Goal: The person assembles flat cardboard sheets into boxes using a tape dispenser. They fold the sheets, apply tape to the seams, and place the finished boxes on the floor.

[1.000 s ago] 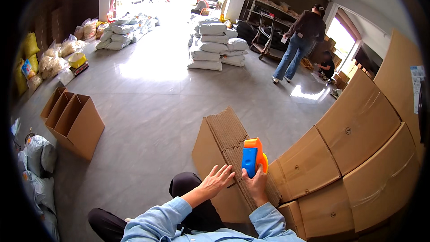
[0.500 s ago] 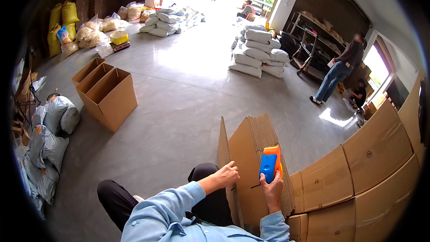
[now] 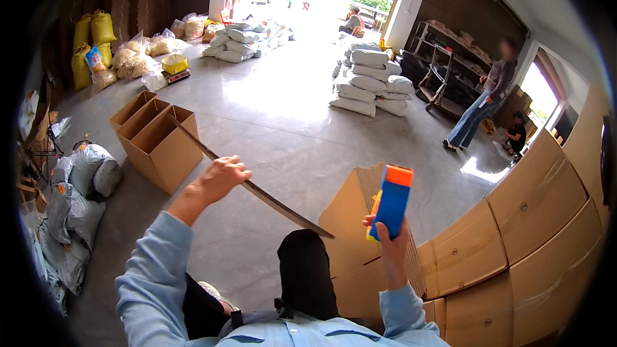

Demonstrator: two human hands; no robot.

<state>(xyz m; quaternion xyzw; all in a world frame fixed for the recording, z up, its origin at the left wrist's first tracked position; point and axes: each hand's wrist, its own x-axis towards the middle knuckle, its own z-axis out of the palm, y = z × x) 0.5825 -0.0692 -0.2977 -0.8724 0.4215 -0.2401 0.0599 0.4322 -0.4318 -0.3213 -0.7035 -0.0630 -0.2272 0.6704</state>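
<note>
Cardboard is what I have in hand: a flattened sheet point(image 3: 257, 191), seen nearly edge-on, slants from above the open boxes point(image 3: 156, 141) on the floor down toward my knee, with my left hand point(image 3: 218, 178) curled over its upper edge partway along. It looks light and fairly stiff, but a sheet this long will likely flex and swing from a single hold (the far end hangs free), so I judge the firm spot to be near the middle, on the edge where my fingers already wrap. To my right, a row of folded flat cartons point(image 3: 514, 244) stands on edge against the wall, the largest mass near me, and the ribbed stack point(image 3: 350, 218) just past my knee is apart from the sheet. My right hand point(image 3: 389, 244) is closed around the lower end of a blue tool with an orange tip point(image 3: 391, 199), held upright over that stack.
</note>
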